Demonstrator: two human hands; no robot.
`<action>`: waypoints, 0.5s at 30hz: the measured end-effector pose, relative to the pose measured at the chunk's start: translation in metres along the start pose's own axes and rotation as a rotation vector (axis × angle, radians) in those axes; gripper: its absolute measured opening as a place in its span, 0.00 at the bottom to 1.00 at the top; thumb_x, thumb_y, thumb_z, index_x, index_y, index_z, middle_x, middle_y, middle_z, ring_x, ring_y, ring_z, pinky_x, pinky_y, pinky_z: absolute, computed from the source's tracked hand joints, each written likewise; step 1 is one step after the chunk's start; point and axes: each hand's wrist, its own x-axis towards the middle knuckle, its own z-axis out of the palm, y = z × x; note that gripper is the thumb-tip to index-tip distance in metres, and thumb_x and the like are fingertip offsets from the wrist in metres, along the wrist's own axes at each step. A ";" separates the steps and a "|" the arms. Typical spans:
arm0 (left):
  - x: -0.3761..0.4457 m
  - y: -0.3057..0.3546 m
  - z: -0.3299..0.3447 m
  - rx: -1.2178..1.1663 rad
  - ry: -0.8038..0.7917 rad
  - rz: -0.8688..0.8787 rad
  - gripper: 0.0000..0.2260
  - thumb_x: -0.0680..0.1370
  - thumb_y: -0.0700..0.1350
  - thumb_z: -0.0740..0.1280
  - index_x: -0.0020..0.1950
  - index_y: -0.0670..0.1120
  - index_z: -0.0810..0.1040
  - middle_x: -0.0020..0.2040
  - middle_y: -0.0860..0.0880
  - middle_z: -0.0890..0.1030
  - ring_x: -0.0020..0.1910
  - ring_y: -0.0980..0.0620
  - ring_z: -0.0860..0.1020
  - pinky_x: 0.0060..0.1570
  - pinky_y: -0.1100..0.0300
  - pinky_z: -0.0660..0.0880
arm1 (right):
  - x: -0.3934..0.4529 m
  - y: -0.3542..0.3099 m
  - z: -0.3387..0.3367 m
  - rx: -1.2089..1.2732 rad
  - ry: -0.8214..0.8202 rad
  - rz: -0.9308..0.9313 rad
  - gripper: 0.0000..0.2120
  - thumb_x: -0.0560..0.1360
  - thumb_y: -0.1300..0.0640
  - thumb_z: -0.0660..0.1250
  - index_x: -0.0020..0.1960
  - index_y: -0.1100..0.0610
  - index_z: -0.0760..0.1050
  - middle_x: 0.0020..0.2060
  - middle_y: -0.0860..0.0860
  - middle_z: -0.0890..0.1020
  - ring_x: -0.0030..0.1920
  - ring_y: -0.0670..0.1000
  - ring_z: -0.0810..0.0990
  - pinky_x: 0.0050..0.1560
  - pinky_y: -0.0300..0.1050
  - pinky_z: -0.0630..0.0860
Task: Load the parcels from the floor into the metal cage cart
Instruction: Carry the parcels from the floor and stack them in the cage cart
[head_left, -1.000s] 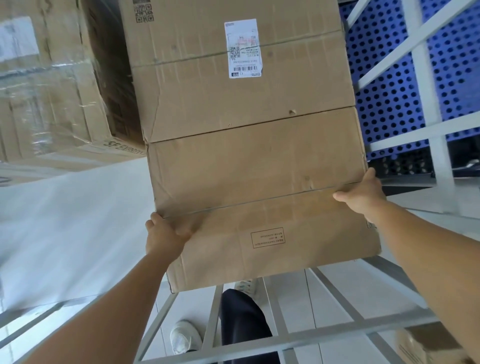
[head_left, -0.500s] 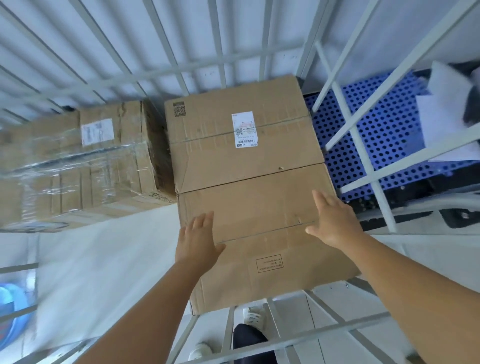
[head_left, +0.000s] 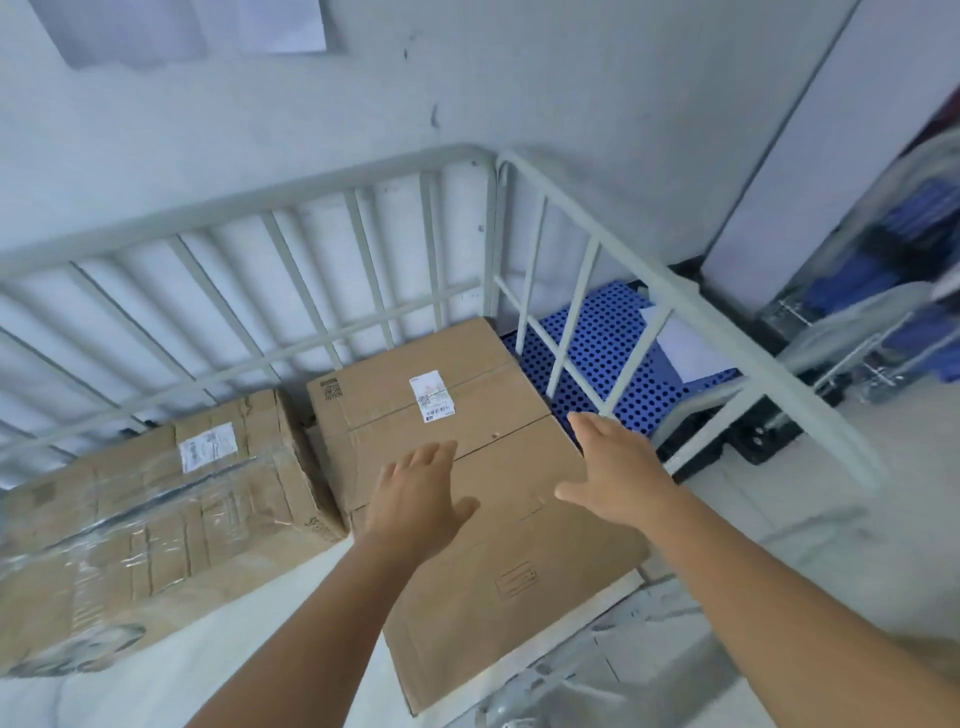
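Lying flat inside the metal cage cart (head_left: 332, 182), the big cardboard parcel (head_left: 467, 499) is a plain brown box with a taped seam across its top, a white shipping label (head_left: 432, 396) near the far end, a printed code at the far left corner and a small outlined stamp near my end. Its right side sits along the cart's right-hand bars, and its near end reaches the cart's front edge. Just beside it on the left rests a second parcel (head_left: 156, 514), brown cardboard wrapped in clear film, with its own white label on top; the two look close to touching at the far corner.

My left hand (head_left: 415, 499) is over the top of the big parcel, fingers straight and spread, holding nothing; I cannot tell whether the palm touches the cardboard. My right hand (head_left: 613, 473) is over the parcel's right edge, fingers likewise loose and apart, gripping nothing
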 end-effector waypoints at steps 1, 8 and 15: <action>-0.008 0.007 -0.009 0.001 0.008 0.033 0.33 0.78 0.59 0.62 0.78 0.50 0.53 0.77 0.51 0.60 0.74 0.49 0.61 0.72 0.53 0.56 | -0.015 -0.003 -0.007 0.008 0.030 0.019 0.42 0.76 0.40 0.65 0.80 0.55 0.46 0.78 0.52 0.53 0.77 0.54 0.54 0.75 0.55 0.55; -0.070 0.058 -0.056 -0.003 0.021 0.265 0.32 0.79 0.59 0.60 0.79 0.50 0.53 0.76 0.51 0.61 0.73 0.48 0.61 0.71 0.54 0.59 | -0.127 -0.009 -0.039 0.072 0.232 0.194 0.40 0.75 0.40 0.66 0.78 0.56 0.52 0.75 0.52 0.60 0.75 0.54 0.58 0.73 0.54 0.58; -0.116 0.127 -0.070 0.042 -0.008 0.511 0.31 0.79 0.59 0.59 0.78 0.49 0.54 0.76 0.49 0.62 0.74 0.48 0.61 0.72 0.50 0.60 | -0.244 0.008 -0.045 0.155 0.344 0.426 0.39 0.76 0.43 0.65 0.79 0.56 0.51 0.77 0.51 0.58 0.76 0.53 0.55 0.74 0.52 0.54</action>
